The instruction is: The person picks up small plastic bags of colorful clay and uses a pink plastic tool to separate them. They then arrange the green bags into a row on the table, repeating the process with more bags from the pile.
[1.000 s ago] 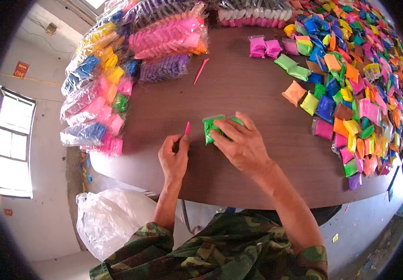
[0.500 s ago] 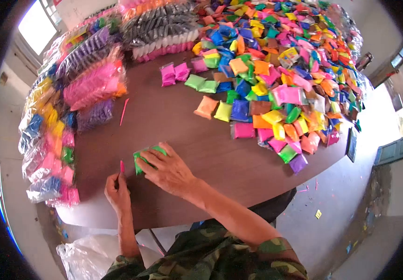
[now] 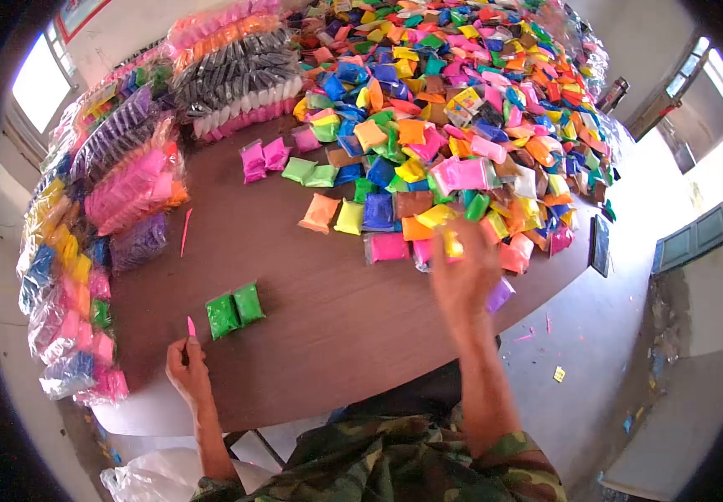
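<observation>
Two green powder packets (image 3: 235, 309) lie side by side on the brown table (image 3: 336, 335). My left hand (image 3: 186, 372) rests near the table's front edge just left of them, shut on a small pink stick (image 3: 192, 325) that points up. My right hand (image 3: 464, 278) is raised and blurred at the near edge of the big pile of coloured packets (image 3: 462, 125). Its fingertips are by a yellow packet (image 3: 452, 243); I cannot tell whether it grips anything.
Clear bags stuffed with sorted packets (image 3: 127, 180) line the table's left and back edges. A second pink stick (image 3: 184, 232) lies near them. A white plastic bag (image 3: 148, 481) sits below the table at lower left. The floor drops off to the right.
My right hand has let go of the green packets and swung right to the pile's edge. The green packets now lie uncovered. The view has turned further right; the left hand keeps its stick.
</observation>
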### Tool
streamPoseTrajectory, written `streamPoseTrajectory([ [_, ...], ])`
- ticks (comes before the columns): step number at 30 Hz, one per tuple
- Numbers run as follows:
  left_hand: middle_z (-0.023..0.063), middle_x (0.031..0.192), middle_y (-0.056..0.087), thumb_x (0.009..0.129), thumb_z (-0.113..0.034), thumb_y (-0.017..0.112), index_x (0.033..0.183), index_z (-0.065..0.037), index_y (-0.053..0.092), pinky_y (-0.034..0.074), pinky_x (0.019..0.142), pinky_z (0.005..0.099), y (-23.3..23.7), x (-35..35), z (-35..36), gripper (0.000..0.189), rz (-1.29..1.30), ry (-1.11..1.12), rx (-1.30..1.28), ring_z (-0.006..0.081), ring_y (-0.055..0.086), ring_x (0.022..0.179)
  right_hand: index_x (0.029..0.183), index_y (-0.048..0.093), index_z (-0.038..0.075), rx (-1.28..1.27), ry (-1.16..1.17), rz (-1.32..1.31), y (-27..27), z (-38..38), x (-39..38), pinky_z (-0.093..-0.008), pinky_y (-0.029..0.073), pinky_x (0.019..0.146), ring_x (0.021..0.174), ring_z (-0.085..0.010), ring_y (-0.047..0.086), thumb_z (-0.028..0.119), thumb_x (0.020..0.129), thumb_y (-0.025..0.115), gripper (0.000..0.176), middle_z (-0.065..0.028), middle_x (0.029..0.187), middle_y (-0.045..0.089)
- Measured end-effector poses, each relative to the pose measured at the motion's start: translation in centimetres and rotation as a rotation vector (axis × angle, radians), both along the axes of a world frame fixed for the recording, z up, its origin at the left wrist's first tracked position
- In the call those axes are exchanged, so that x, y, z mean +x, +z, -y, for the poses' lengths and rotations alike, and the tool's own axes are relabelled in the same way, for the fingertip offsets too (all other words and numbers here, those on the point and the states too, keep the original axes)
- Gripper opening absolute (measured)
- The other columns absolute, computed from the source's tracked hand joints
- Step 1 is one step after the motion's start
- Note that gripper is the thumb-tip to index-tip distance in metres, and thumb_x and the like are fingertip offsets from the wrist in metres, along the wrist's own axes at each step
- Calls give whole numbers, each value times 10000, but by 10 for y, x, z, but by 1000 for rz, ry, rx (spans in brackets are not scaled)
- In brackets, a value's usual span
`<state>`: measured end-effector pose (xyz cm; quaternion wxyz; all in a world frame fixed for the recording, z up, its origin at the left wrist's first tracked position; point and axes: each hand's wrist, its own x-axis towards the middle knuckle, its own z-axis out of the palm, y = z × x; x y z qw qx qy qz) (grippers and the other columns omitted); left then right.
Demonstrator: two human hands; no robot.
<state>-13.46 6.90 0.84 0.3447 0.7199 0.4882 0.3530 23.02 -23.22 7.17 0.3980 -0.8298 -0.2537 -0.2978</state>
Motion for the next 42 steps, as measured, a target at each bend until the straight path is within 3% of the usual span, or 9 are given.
streamPoseTrajectory([
  [4, 6, 744, 619, 1083, -259, 731, 1009, -26, 713, 376, 501, 262, -4, -1, -4, 245, 6, -2, 10, 51, 495, 585, 1076, 742, 74, -224, -327, -168, 11, 35, 41, -507, 586, 814, 975, -350, 761, 382, 914, 867, 370, -133, 1011, 790],
  [8, 11, 749, 629, 1079, -244, 726, 988, -31, 717, 396, 511, 269, 3, 3, 1, 231, -32, -15, 88, 62, 515, 595, 1072, 725, 66, -275, -352, -319, 2, 33, 68, -541, 584, 806, 970, -396, 759, 526, 903, 839, 503, -140, 1010, 789],
  [10, 13, 754, 635, 1078, -227, 718, 973, -29, 722, 443, 557, 277, -13, -7, -10, 224, -113, -56, 297, 78, 556, 633, 1024, 733, 58, -317, -310, -264, -12, 36, 83, -540, 593, 832, 962, -410, 745, 494, 929, 799, 451, -148, 1033, 762],
  [16, 23, 788, 686, 1046, -202, 761, 992, -18, 740, 506, 666, 301, 6, 3, 4, 192, -1, 37, -18, 102, 622, 722, 1267, 782, 75, -87, -288, -225, 7, 60, 44, -468, 601, 933, 1052, -351, 777, 300, 986, 813, 361, -150, 1230, 799],
  [19, 20, 792, 695, 1044, -202, 765, 1000, -14, 745, 507, 671, 289, 0, 2, 1, 195, -40, 36, 29, 94, 626, 724, 1302, 760, 28, 168, -110, -312, 13, 56, -6, -479, 592, 1019, 1128, -378, 763, 142, 999, 792, 325, -175, 1278, 779],
  [22, 16, 789, 695, 1044, -207, 767, 995, -8, 745, 506, 673, 284, 2, 4, 1, 206, -30, 40, 19, 92, 622, 720, 1293, 747, -10, -103, 161, -44, 5, 37, -59, -492, 574, 1084, 1206, -378, 738, 4, 985, 754, 308, -180, 1312, 761],
  [30, 8, 773, 688, 1044, -224, 775, 983, -5, 741, 495, 662, 285, 4, 2, 6, 231, -32, 39, 5, 83, 605, 713, 1136, 730, 14, -195, 668, -206, -49, 23, -118, -507, 566, 1091, 1268, -398, 701, -54, 901, 731, 244, -165, 1316, 728],
  [36, 3, 765, 678, 1058, -243, 768, 993, -14, 740, 483, 649, 275, 2, 3, 1, 240, 13, 23, -8, 75, 593, 697, 1196, 698, 21, -280, 756, -259, -45, 32, -116, -539, 511, 1145, 1310, -419, 665, -25, 946, 688, 255, -177, 1354, 701],
  [42, -2, 765, 673, 1059, -240, 765, 996, -11, 738, 459, 594, 267, -3, 1, -3, 239, 3, 35, -25, 60, 571, 670, 1384, 671, 23, -434, 690, -252, -23, 33, -133, -561, 493, 1149, 1385, -416, 609, 194, 924, 807, 510, -186, 1464, 623],
])
